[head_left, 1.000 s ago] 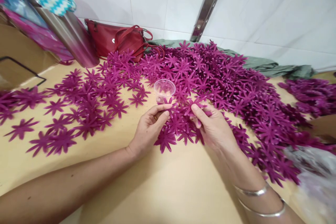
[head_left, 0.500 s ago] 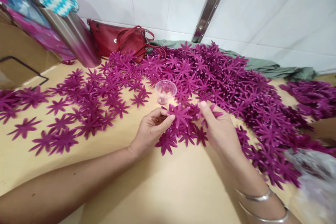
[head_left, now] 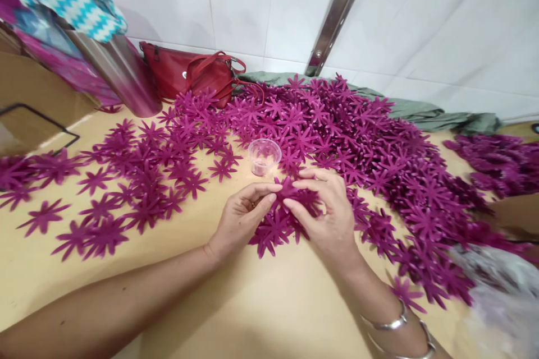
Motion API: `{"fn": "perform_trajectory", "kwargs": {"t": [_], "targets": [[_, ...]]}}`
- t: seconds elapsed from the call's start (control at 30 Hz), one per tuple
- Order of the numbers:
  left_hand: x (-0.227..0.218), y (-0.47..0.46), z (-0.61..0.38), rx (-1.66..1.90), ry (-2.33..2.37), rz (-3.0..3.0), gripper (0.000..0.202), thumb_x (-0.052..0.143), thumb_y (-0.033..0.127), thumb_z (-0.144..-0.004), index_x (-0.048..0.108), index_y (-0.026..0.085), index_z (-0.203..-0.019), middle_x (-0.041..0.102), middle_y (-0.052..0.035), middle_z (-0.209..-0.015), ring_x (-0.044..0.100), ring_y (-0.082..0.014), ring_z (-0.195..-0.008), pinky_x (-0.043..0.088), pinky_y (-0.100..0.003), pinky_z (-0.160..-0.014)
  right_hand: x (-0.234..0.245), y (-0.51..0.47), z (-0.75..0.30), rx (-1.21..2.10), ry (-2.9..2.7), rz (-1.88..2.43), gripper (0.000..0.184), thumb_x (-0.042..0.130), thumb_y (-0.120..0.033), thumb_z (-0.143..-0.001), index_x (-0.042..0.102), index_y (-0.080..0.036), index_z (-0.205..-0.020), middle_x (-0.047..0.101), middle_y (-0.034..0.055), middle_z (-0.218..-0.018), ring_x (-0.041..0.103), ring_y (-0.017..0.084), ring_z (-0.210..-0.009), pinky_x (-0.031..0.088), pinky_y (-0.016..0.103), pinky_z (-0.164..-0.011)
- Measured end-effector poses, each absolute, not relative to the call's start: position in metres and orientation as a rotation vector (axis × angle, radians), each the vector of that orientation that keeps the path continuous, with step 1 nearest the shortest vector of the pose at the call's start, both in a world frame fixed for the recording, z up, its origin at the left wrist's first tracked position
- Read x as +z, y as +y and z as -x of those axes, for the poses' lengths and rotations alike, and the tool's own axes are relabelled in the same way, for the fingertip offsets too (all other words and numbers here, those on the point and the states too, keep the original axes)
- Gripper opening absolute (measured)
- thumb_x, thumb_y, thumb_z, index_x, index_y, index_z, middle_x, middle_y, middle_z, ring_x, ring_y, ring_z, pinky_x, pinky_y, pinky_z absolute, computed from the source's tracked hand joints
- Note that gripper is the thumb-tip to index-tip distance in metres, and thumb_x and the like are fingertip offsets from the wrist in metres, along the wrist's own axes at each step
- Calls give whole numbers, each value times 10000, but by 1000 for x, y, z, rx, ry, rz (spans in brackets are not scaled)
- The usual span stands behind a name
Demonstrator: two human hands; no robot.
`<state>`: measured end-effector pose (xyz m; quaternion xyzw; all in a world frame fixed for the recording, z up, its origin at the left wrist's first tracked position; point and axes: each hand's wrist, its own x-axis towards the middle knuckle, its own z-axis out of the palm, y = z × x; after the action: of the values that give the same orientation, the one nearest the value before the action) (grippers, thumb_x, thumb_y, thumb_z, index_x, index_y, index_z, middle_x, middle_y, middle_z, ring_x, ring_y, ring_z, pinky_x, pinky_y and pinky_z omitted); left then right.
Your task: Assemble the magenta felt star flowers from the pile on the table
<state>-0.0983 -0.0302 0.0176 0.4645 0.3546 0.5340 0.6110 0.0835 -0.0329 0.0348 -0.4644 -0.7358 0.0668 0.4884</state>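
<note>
My left hand (head_left: 242,216) pinches a purple star-shaped artificial flower piece (head_left: 286,189) between thumb and fingertips. From the other side my right hand (head_left: 328,210) comes close, thumb and fingers apart at the petals' edge; whether they touch it is hard to tell. Under both hands lies a small heap of the same flower pieces (head_left: 272,233), partly covered. Just beyond the fingers stands a small clear plastic cup (head_left: 264,157); what it contains is too unclear to name.
More loose flower pieces (head_left: 147,179) spread leftward over the table (head_left: 269,303), with a large pile (head_left: 357,123) behind and to the right. A red handbag (head_left: 168,73), a tumbler (head_left: 122,73) and a cardboard box (head_left: 37,101) stand at the left. A plastic bag (head_left: 501,286) lies at right.
My right hand has moved left and inward toward the flower piece in my left hand, and its fingers have spread. A single flower piece now shows beside my right forearm.
</note>
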Motion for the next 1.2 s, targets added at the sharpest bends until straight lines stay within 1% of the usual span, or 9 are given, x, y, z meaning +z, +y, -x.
{"fn": "perform_trajectory", "kwargs": {"t": [0.13, 0.2, 0.27, 0.33, 0.57, 0.8, 0.9, 1.03, 1.2], "targets": [[18, -29, 97, 1182, 743, -917, 367, 847, 332, -861, 658, 207, -1150, 726, 43, -744, 644, -80, -666, 518, -181, -676, 32, -34, -79, 176, -1819, 1105, 139, 798, -243, -907, 729, -271, -1025, 703, 81, -1132, 622, 282, -1163, 488, 512, -1050], [20, -29, 97, 1138, 724, -860, 446, 868, 332, -841, 620, 208, -1190, 748, 40, -766, 680, -85, -695, 555, -196, -734, 31, -34, -79, 190, -1807, 1109, 112, 770, -205, -927, 737, -276, -1007, 713, 73, -1113, 622, 275, -1162, 487, 518, -1057], [21, -29, 97, 1106, 713, -817, 480, 890, 327, -816, 616, 202, -1190, 788, 9, -859, 723, -104, -768, 586, -227, -806, 32, -33, -79, 221, -1794, 1114, 118, 748, -181, -937, 744, -284, -993, 722, 65, -1098, 630, 271, -1150, 492, 524, -1055], [22, -28, 96, 1092, 718, -790, 470, 900, 315, -802, 631, 196, -1169, 803, -11, -913, 738, -112, -789, 596, -236, -818, 32, -33, -80, 278, -1780, 1122, 124, 735, -175, -942, 751, -288, -990, 725, 63, -1101, 644, 267, -1132, 508, 520, -1035], [18, -28, 95, 1104, 798, -820, 308, 894, 349, -798, 724, 173, -985, 791, -16, -863, 719, -123, -753, 597, -249, -777, 31, -33, -80, 529, -1703, 1188, 107, 676, -208, -981, 751, -273, -942, 727, 74, -1147, 685, 252, -1117, 544, 479, -995], [23, -27, 99, 1094, 903, -911, 325, 870, 429, -812, 708, 150, -772, 681, 15, -674, 591, -85, -613, 496, -197, -609, 32, -35, -76, 543, -1695, 1161, 106, 747, -237, -942, 750, -285, -1036, 741, 69, -1154, 702, 242, -1100, 557, 449, -1002], [24, -26, 99, 1095, 882, -906, 321, 864, 415, -824, 694, 151, -755, 675, 20, -661, 577, -77, -603, 483, -193, -612, 33, -36, -74, 645, -1667, 1145, 41, 726, -243, -960, 751, -275, -963, 757, 52, -1053, 717, 221, -1018, 571, 406, -940], [23, -26, 99, 1079, 845, -901, 270, 896, 368, -789, 722, 162, -800, 706, 14, -712, 616, -89, -650, 507, -202, -651, 33, -36, -74, 794, -1570, 1183, 80, 683, -277, -987, 728, -262, -922, 751, 37, -962, 712, 213, -946, 570, 376, -886], [21, -26, 98, 1046, 845, -907, 294, 891, 406, -785, 723, 166, -797, 719, -2, -732, 624, -105, -643, 523, -223, -645, 33, -31, -79, 974, -1375, 1217, 143, 687, -341, -979, 705, -238, -881, 740, 28, -945, 686, 191, -890, 567, 327, -841]]}}
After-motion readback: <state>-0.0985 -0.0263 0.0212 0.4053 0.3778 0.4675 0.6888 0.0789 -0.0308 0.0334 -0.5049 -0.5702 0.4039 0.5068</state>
